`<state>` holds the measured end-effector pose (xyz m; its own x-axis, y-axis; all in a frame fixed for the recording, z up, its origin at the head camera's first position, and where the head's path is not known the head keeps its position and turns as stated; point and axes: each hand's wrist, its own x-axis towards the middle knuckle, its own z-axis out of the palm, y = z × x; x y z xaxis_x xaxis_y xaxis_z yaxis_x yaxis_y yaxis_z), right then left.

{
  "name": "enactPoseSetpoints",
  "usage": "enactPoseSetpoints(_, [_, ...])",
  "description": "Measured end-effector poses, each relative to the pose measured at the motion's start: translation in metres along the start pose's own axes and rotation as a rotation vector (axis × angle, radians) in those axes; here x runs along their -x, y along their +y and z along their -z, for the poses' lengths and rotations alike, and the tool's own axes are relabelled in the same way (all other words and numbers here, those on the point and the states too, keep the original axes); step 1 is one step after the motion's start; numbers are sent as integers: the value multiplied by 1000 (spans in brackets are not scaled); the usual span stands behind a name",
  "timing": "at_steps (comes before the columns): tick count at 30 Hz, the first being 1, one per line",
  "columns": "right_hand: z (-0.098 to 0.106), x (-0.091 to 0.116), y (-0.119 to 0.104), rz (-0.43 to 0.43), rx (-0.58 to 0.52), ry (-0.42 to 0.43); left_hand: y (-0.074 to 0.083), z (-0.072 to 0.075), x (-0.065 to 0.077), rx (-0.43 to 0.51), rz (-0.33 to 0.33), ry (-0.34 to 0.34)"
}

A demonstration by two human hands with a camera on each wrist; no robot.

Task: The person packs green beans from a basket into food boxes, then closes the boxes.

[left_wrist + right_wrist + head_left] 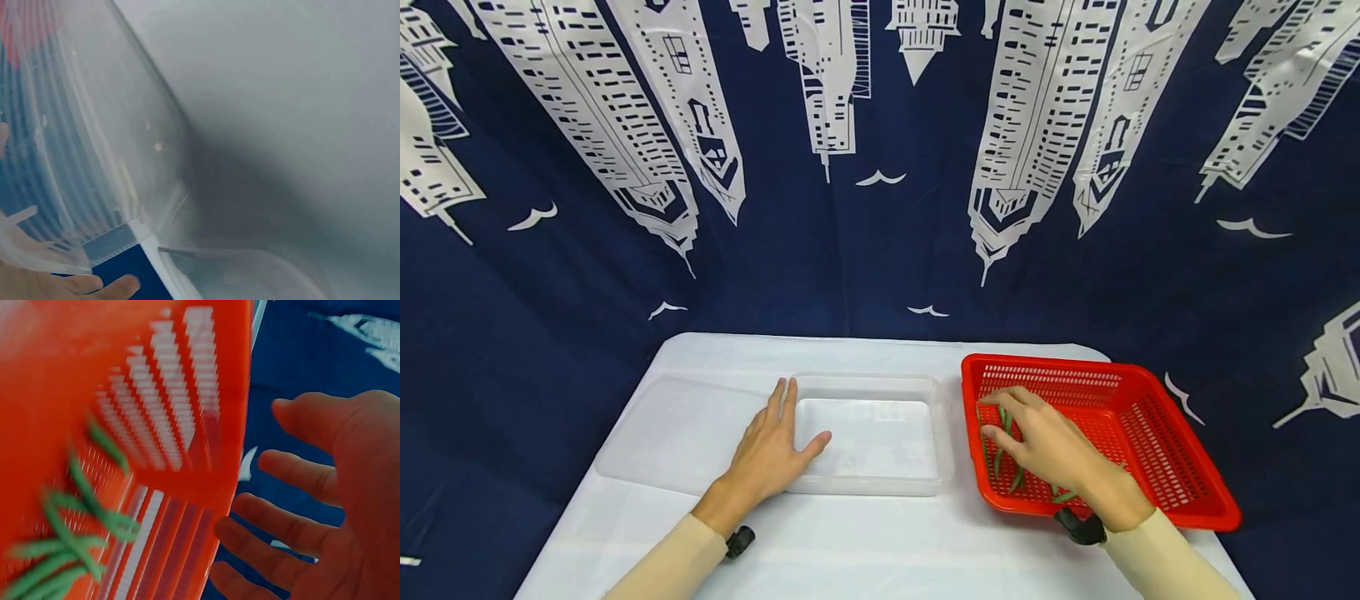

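In the head view my left hand [771, 454] rests at the left edge of a clear plastic container [887, 486], its fingers straight and thumb spread toward the inside. Seen close up, the container's ribbed wall [81, 137] fills the left of the left wrist view, with fingertips [122, 289] below. On the right, my right hand [1048, 442] hovers over a red plastic basket [1213, 500], holding nothing, with its fingers loosely bent. Slender green beans [59, 544] lie in the basket; the hand partly hides them in the head view.
A flat translucent lid [662, 433] lies left of the container on the white table [850, 550]. Behind the table hangs a navy cloth [850, 250] printed with white buildings. The basket overhangs the table's right edge.
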<state>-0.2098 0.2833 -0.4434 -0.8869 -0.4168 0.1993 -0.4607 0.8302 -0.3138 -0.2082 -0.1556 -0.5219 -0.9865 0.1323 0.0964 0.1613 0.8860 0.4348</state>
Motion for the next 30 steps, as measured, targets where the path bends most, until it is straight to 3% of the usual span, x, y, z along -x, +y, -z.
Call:
enactPoseSetpoints(4, [6,-7,18,0,15,-56,-4,-4,0,22,-7,18])
enactPoseSetpoints(9, [12,-16,39,59,7,-167,-6,-5,-1,39,-9,23])
enactPoseSetpoints(17, [1,-28,65,77,25,-298,-6,-8,-2,48,11,1])
enactPoseSetpoints(25, [-14,-31,72,47,-1,-322,-7,-8,-3,33,17,-15])
enactPoseSetpoints(30, [-21,-33,81,104,37,-280,-7,-8,-2,43,12,2])
